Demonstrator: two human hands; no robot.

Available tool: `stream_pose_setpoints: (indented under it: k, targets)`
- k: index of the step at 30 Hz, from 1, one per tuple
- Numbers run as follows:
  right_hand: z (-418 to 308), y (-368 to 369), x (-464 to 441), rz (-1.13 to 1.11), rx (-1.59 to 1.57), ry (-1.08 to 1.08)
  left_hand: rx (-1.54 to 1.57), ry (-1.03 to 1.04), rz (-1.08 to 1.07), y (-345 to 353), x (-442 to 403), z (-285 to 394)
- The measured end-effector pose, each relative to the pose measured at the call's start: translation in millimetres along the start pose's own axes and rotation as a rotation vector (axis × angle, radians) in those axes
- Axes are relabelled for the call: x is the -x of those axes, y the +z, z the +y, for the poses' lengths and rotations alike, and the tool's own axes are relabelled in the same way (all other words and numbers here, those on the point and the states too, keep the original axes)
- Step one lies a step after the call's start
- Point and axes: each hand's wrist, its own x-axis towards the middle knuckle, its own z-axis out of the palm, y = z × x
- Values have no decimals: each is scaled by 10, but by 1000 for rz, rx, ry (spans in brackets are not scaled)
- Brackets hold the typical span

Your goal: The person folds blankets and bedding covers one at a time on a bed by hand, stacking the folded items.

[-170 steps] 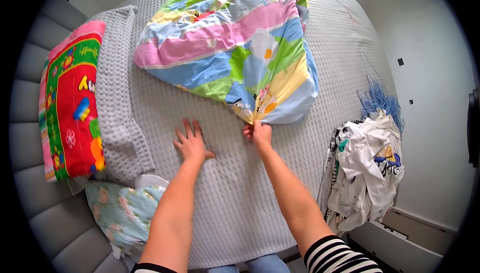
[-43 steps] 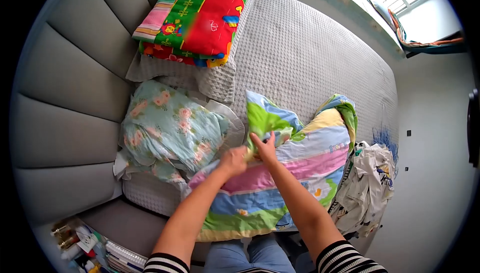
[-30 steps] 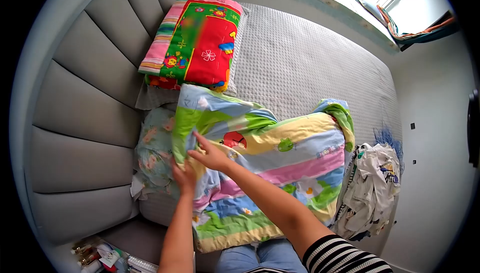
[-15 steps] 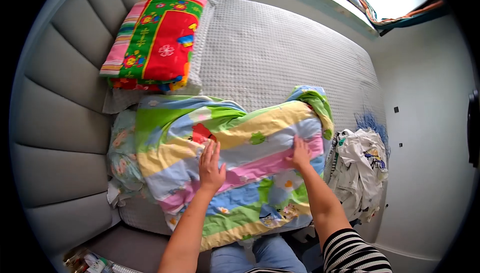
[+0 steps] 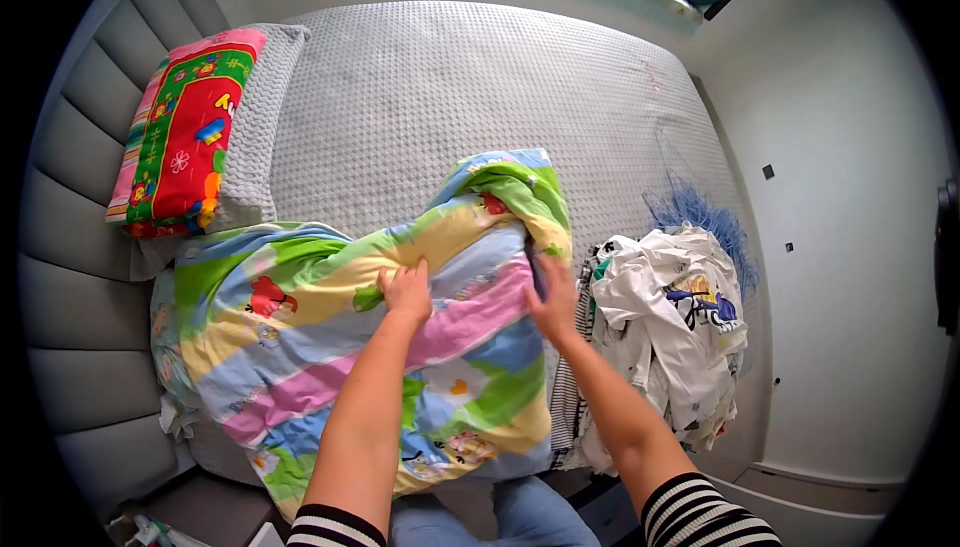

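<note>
A colourful striped cover (image 5: 310, 377) with cartoon prints lies spread over the near part of the bed, its upper right corner folded and bunched. My left hand (image 5: 406, 292) rests on its yellow and blue bands near the middle, fingers apart. At the cover's right edge, beside the bunched corner, is my right hand (image 5: 553, 297), with fingers spread and slightly blurred against the cloth. Neither hand visibly grips the fabric.
A folded red and green cover (image 5: 190, 147) lies on a grey pillow (image 5: 265, 137) at the left. White clothes (image 5: 660, 317) are heaped at the right beside blue strings (image 5: 710, 222). A floral cloth (image 5: 165, 337) shows under the cover's left side. The headboard (image 5: 90, 297) borders the bed.
The cover, earlier far across the bed and pinched in my right hand, now lies spread near me. Over the last half second, my right hand has reached its right edge, and my view has shifted right.
</note>
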Motion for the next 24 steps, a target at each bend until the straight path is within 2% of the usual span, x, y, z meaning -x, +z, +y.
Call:
stream_pose_setpoints:
  k: [3, 6, 9, 10, 13, 14, 16, 17, 20, 23, 24]
  targets:
    - [688, 275, -190, -4, -106, 391, -150, 26, -156, 223, 188, 182]
    - [844, 485, -361, -113, -821, 421, -135, 43, -221, 190, 420, 252]
    - [353, -55, -573, -454, -739, 211, -141, 67, -401, -109, 530, 328]
    - [233, -244, -563, -359, -584, -16, -148, 79, -408, -157, 543, 329]
    - [213, -1165, -477, -434, -170, -48, 68, 256, -67, -356, 575, 369]
    - [374, -1374, -447, -452, -75, -22, 269, 276, 102, -399, 486, 392]
    - [742, -1508, -424, -560, 155, 142, 388, 244, 470, -427, 163, 448]
    - [885, -1498, -415, -553, 190, 120, 455, 221, 645, -376, -6, 482]
    - [1159, -1287, -413, -606, 342, 62, 311, 221, 674, -39, -626, 148]
    - [1028, -1014, -536, -414, 351, -26, 247, -101, 273, 313, -897, -166]
    - [1045, -825, -627, -444, 107, 205, 281, -257, -24, 71, -840, -65]
